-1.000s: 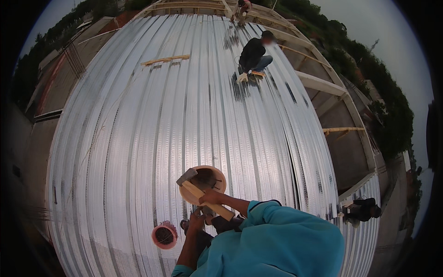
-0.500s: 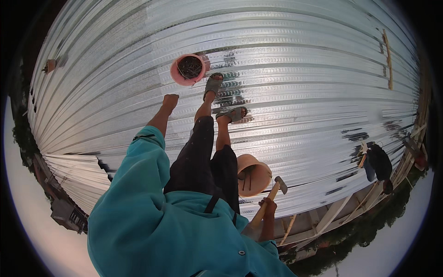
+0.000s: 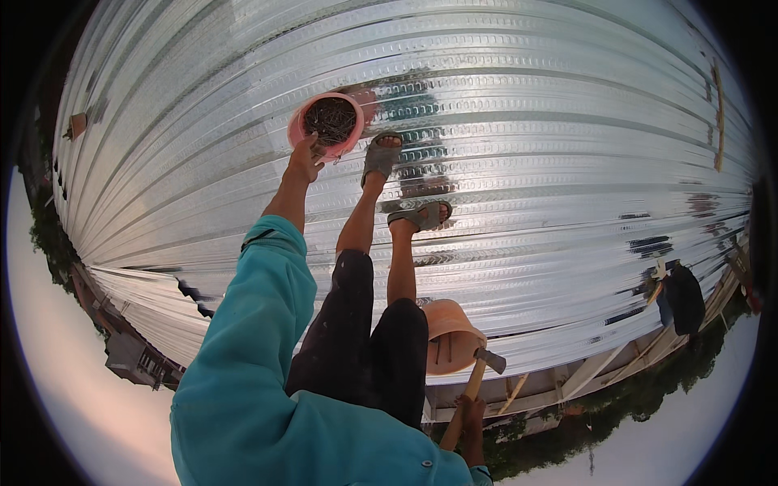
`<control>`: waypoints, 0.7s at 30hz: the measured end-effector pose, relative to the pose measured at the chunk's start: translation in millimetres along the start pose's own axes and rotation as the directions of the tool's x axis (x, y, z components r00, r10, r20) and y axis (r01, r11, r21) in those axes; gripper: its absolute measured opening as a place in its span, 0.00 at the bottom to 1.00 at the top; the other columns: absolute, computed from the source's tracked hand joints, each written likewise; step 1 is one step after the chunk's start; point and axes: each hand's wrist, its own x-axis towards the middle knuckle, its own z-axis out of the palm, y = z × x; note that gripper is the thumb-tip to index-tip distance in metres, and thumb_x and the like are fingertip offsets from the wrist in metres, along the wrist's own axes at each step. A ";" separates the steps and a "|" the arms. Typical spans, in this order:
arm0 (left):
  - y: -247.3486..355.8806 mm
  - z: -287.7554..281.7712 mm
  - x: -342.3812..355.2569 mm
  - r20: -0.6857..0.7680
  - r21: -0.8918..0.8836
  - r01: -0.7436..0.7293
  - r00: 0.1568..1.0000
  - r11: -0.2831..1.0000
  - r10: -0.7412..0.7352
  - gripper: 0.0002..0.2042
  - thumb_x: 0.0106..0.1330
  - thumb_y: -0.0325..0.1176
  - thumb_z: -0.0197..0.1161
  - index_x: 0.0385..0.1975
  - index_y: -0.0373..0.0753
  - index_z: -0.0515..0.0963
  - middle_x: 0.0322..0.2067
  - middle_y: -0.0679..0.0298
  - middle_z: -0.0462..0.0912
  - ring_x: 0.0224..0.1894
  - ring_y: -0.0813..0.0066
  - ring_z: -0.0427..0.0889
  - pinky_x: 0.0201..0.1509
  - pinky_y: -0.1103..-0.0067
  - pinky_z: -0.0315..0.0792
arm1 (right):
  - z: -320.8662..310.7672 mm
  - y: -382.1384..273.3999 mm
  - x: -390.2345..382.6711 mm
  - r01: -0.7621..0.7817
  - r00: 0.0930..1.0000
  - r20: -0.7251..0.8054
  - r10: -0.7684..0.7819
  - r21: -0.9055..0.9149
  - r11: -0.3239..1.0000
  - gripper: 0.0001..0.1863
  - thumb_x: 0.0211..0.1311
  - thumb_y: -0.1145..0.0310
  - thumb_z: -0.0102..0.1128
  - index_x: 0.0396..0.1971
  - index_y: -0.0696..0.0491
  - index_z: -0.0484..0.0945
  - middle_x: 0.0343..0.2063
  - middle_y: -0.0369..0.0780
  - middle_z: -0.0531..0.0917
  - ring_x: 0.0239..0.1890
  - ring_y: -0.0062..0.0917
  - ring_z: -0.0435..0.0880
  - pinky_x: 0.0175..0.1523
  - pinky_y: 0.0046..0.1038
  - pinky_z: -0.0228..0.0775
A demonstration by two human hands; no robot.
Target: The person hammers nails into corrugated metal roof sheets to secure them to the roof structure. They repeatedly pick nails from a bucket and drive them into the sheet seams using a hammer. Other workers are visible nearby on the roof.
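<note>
- My left hand [image 3: 305, 159] meets the near rim of the pink bucket [image 3: 297, 124]; whether it pinches, I can't tell.
- I'd judge a firm, level rim hold best, keeping the dark pieces [image 3: 329, 118] inside.
- My right hand [image 3: 472, 417] wraps the hammer [image 3: 476, 378].
- Half a second ago, my left hand hung short of the bucket.

Landmark: nail bucket [image 3: 297, 134], on roof sheeting [image 3: 527, 146], nails [image 3: 332, 120] inside. We have our left hand [image 3: 306, 156] at its near rim. Just right of it, our sandals [image 3: 379, 158]. Right of it and nearer us: second bucket [image 3: 446, 312], rods [image 3: 438, 350] within; past that, hammer [image 3: 476, 378] in our right hand [image 3: 472, 413]. Far right of it: batten [image 3: 718, 117], co-worker [image 3: 685, 300].
</note>
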 end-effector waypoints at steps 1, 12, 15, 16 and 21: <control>5.0 7.0 -7.3 -0.026 -0.005 -0.024 0.999 1.000 0.023 0.14 0.69 0.50 0.63 0.30 0.47 0.74 0.29 0.66 0.78 0.45 0.66 0.77 0.68 0.59 0.60 | 0.3 -12.2 -8.4 0.063 0.998 -0.024 -0.061 0.077 0.995 0.12 0.53 0.69 0.69 0.32 0.62 0.81 0.24 0.42 0.84 0.25 0.26 0.83 0.31 0.30 0.74; 31.6 17.9 -161.4 -0.021 0.042 -0.112 0.993 0.993 0.113 0.19 0.66 0.52 0.62 0.41 0.44 0.70 0.37 0.66 0.68 0.40 0.63 0.73 0.47 0.66 0.70 | -62.3 -67.4 -44.4 0.368 0.927 -0.175 -0.333 0.241 0.898 0.20 0.45 0.63 0.76 0.34 0.62 0.83 0.25 0.41 0.84 0.26 0.27 0.82 0.33 0.34 0.74; 54.7 52.7 -218.2 0.112 0.142 -0.161 0.983 0.977 0.146 0.17 0.67 0.52 0.59 0.44 0.45 0.72 0.38 0.66 0.69 0.39 0.66 0.71 0.41 0.68 0.69 | -71.1 -59.5 -44.0 0.395 0.919 -0.165 -0.359 0.401 0.827 0.22 0.43 0.61 0.77 0.35 0.63 0.85 0.26 0.42 0.84 0.27 0.28 0.82 0.35 0.35 0.75; 61.6 72.1 -227.5 0.159 0.188 -0.165 0.978 0.968 0.136 0.20 0.67 0.53 0.57 0.49 0.45 0.73 0.44 0.66 0.71 0.41 0.66 0.70 0.40 0.69 0.68 | -68.3 -51.4 -38.9 0.400 0.916 -0.157 -0.370 0.457 0.794 0.23 0.43 0.61 0.76 0.35 0.63 0.85 0.26 0.42 0.84 0.27 0.28 0.82 0.35 0.35 0.75; 75.1 109.0 -329.1 0.209 0.170 -0.221 0.960 0.960 0.184 0.14 0.69 0.50 0.55 0.40 0.47 0.78 0.30 0.71 0.72 0.34 0.71 0.72 0.37 0.70 0.69 | -71.7 -50.1 -3.7 0.433 0.900 -0.224 -0.375 0.564 0.703 0.22 0.47 0.58 0.73 0.33 0.64 0.85 0.26 0.44 0.86 0.28 0.31 0.86 0.36 0.36 0.78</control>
